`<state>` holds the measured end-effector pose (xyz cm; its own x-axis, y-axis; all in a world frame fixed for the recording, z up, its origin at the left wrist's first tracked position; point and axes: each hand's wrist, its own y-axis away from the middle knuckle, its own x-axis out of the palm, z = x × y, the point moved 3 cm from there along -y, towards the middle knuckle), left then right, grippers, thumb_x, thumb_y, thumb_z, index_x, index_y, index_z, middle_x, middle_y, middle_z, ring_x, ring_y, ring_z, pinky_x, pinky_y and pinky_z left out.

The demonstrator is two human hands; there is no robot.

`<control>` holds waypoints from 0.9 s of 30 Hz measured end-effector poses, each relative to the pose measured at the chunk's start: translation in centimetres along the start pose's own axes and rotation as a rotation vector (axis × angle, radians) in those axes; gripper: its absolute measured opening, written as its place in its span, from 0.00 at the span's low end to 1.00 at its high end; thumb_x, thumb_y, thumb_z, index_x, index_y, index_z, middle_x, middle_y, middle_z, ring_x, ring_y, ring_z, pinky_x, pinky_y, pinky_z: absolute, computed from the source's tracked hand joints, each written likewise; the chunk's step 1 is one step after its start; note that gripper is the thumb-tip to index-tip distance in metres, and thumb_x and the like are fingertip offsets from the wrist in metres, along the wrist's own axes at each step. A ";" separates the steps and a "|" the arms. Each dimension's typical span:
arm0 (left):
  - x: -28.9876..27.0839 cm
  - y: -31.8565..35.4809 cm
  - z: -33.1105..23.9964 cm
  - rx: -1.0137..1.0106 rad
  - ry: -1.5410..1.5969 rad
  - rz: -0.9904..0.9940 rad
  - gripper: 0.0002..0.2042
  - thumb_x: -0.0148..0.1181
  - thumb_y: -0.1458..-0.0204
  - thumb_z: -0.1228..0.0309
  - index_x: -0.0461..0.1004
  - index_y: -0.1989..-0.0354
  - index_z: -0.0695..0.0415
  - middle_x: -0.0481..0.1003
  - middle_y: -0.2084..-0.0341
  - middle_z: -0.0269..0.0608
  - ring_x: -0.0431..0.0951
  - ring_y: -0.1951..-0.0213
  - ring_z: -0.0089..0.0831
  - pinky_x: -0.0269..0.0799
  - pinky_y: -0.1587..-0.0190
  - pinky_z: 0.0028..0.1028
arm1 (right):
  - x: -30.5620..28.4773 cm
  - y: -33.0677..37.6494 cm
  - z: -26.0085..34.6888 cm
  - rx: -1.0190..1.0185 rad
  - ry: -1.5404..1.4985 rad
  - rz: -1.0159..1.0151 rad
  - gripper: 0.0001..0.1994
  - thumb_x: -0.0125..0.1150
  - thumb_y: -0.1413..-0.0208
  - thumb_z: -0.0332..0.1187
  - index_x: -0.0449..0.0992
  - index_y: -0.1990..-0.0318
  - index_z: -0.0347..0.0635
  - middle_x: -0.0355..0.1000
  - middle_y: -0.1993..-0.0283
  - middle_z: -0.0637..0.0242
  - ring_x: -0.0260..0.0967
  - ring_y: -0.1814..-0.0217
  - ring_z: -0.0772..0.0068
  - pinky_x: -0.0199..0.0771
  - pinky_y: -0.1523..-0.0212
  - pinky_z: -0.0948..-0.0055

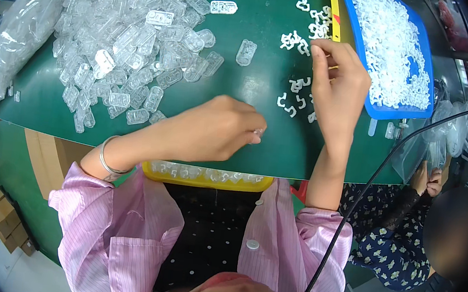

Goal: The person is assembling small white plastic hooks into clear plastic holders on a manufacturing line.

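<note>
Small clear plastic piece [257, 131], pinched

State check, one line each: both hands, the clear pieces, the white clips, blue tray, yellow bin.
left hand: fingers pinched on a small clear part
right hand: fingertips down among loose white clips
clear plastic pieces: heaped loose on the green table
blue tray: full of white clips
yellow bin: holds clear pieces, mostly hidden

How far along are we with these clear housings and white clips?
Done: a yellow bin at the table edge holds some clear pieces. In hand: left hand pinches a small clear part; right hand reaches among loose white clips. Left: a big pile of clear housings and a full blue tray.
</note>
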<state>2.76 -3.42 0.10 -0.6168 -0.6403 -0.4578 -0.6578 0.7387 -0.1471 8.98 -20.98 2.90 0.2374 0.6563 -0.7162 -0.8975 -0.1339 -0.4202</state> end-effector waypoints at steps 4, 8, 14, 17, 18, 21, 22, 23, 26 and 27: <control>0.5 -0.1 -0.5 -0.056 -0.247 -0.166 0.09 0.59 0.49 0.76 0.70 0.61 0.63 0.69 0.70 0.48 0.74 0.71 0.48 0.71 0.69 0.39 | 2.3 0.1 0.3 -0.116 0.019 0.078 0.11 0.60 0.53 0.20 0.78 0.60 0.35 0.70 0.61 0.56 0.72 0.65 0.55 0.73 0.65 0.62; -2.2 -0.9 0.8 -0.174 -0.559 -0.398 0.12 0.58 0.51 0.78 0.70 0.56 0.62 0.69 0.63 0.48 0.74 0.65 0.45 0.73 0.65 0.36 | 4.3 0.1 -0.1 -0.197 0.208 0.100 0.13 0.56 0.60 0.15 0.76 0.63 0.32 0.66 0.66 0.56 0.71 0.65 0.53 0.74 0.65 0.61; -2.4 -2.4 2.0 -0.117 -1.015 -0.210 0.21 0.55 0.57 0.79 0.69 0.50 0.65 0.66 0.53 0.50 0.70 0.55 0.42 0.75 0.62 0.30 | 4.0 0.0 -0.7 -0.189 0.189 0.048 0.06 0.58 0.56 0.17 0.75 0.69 0.34 0.68 0.67 0.56 0.71 0.69 0.52 0.73 0.68 0.60; -2.4 -2.4 2.0 -0.171 -0.991 -0.172 0.20 0.54 0.56 0.79 0.68 0.50 0.66 0.66 0.53 0.51 0.71 0.57 0.41 0.75 0.62 0.30 | 3.3 0.0 -1.2 -0.123 0.039 -0.023 0.03 0.61 0.54 0.19 0.75 0.70 0.35 0.69 0.69 0.56 0.70 0.71 0.51 0.73 0.69 0.61; -2.5 -2.3 1.8 -0.133 -0.958 -0.182 0.20 0.54 0.56 0.80 0.69 0.50 0.66 0.66 0.53 0.51 0.70 0.57 0.41 0.75 0.62 0.31 | 3.1 -0.3 -1.2 -0.136 0.000 -0.074 0.02 0.63 0.52 0.22 0.76 0.70 0.35 0.71 0.70 0.58 0.71 0.73 0.57 0.73 0.72 0.66; -2.6 -2.1 2.0 -0.057 -0.870 -0.205 0.20 0.54 0.55 0.81 0.69 0.50 0.67 0.66 0.53 0.51 0.70 0.58 0.40 0.74 0.61 0.33 | 2.5 -0.4 -1.1 0.089 -0.245 -0.103 0.03 0.63 0.52 0.22 0.77 0.68 0.35 0.72 0.70 0.60 0.72 0.75 0.66 0.73 0.74 0.72; -2.6 -2.1 2.1 -0.027 -0.813 -0.221 0.19 0.54 0.54 0.81 0.69 0.50 0.67 0.65 0.53 0.51 0.70 0.59 0.40 0.73 0.60 0.34 | 2.7 -0.5 -1.7 0.128 -0.366 -0.119 0.06 0.64 0.51 0.23 0.77 0.65 0.32 0.75 0.71 0.62 0.73 0.75 0.75 0.73 0.73 0.78; -2.6 -2.0 2.0 -0.023 -0.815 -0.223 0.19 0.54 0.54 0.81 0.69 0.50 0.67 0.65 0.53 0.51 0.70 0.59 0.40 0.73 0.60 0.34 | 2.3 -0.5 -1.5 0.125 -0.365 -0.121 0.06 0.64 0.51 0.23 0.77 0.65 0.32 0.75 0.71 0.62 0.73 0.75 0.75 0.73 0.73 0.78; -3.2 -1.4 1.3 0.039 -0.680 -0.414 0.17 0.53 0.51 0.83 0.69 0.51 0.68 0.67 0.55 0.51 0.71 0.63 0.39 0.71 0.60 0.33 | 2.0 -0.6 -0.5 0.406 -0.844 0.085 0.09 0.62 0.49 0.19 0.75 0.59 0.26 0.75 0.69 0.59 0.75 0.68 0.75 0.77 0.64 0.79; -3.7 -1.5 1.0 0.028 -0.468 -0.478 0.13 0.51 0.49 0.80 0.71 0.54 0.67 0.70 0.60 0.50 0.71 0.65 0.36 0.71 0.62 0.31 | 1.9 -0.5 -0.9 0.412 -0.840 0.085 0.09 0.62 0.49 0.19 0.75 0.59 0.26 0.75 0.69 0.59 0.75 0.68 0.75 0.77 0.64 0.79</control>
<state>6.46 -1.95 1.08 -0.0041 -0.7445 -0.6676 -0.7965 0.4061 -0.4480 10.24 -20.35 1.25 -0.0366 0.9989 -0.0308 -0.9985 -0.0378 -0.0399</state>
